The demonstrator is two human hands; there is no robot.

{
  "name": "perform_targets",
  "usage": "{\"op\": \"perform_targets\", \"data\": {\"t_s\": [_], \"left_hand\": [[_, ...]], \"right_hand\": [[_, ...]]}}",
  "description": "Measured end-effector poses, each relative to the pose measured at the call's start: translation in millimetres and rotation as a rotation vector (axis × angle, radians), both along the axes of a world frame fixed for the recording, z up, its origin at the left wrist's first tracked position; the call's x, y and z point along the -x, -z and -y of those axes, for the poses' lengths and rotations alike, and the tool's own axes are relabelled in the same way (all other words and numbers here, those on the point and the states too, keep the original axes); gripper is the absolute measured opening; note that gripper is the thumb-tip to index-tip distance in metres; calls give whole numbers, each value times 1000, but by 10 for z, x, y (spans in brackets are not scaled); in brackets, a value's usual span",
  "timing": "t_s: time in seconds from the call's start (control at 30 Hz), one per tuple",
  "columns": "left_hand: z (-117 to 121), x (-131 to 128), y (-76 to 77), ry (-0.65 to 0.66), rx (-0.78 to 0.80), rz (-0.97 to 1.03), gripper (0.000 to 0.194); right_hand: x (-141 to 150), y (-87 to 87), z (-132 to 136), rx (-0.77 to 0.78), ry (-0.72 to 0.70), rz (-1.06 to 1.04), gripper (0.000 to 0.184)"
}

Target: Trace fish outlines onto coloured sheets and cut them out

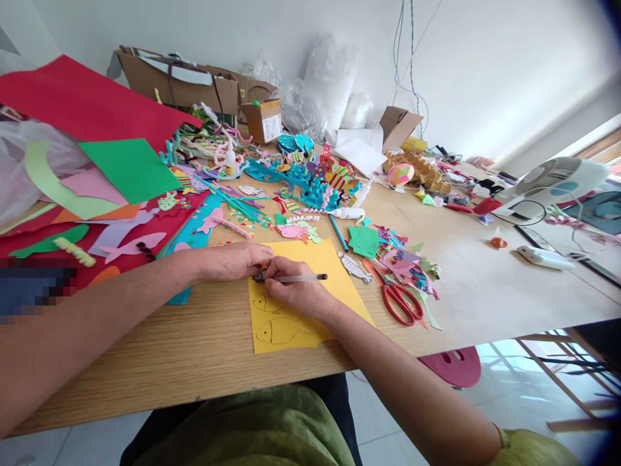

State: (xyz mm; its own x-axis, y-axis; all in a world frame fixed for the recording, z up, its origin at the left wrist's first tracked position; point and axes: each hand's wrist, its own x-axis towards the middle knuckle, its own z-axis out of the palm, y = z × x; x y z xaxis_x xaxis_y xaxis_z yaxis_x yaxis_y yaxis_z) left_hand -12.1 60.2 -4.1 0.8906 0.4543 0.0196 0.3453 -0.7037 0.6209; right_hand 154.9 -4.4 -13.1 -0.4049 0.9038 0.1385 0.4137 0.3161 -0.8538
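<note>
A yellow paper sheet [334,272] lies on the wooden table [204,349] in front of me, with fish outlines [277,329] drawn on its near part. My right hand [295,288] is closed around a grey pencil [305,277], whose tip meets the sheet near a small dark fish template [259,277]. My left hand [237,260] rests flat on the sheet's left edge, its fingertips pressing down on that template.
Red-handled scissors [398,299] and a cut-out grey fish [354,266] lie right of the sheet. Coloured paper scraps [402,259], foam sheets [97,168], pipe cleaners, a glue bottle [347,213], cardboard boxes [262,120] and a white fan [548,184] crowd the table.
</note>
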Motion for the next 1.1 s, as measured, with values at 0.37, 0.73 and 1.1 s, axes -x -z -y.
{"op": "perform_targets", "data": {"t_s": [0.37,0.73,1.1], "left_hand": [[-25,-7,-28,76,58,-51,17],[21,-31,-69,57,-46,-122,20],[105,-75,-143,26,-102,-190,21]], "right_hand": [[-25,9,-5,9,-23,6,8],[-122,-75,38,83,8,53,11],[-137,-102,58,120,23,31,12]]}}
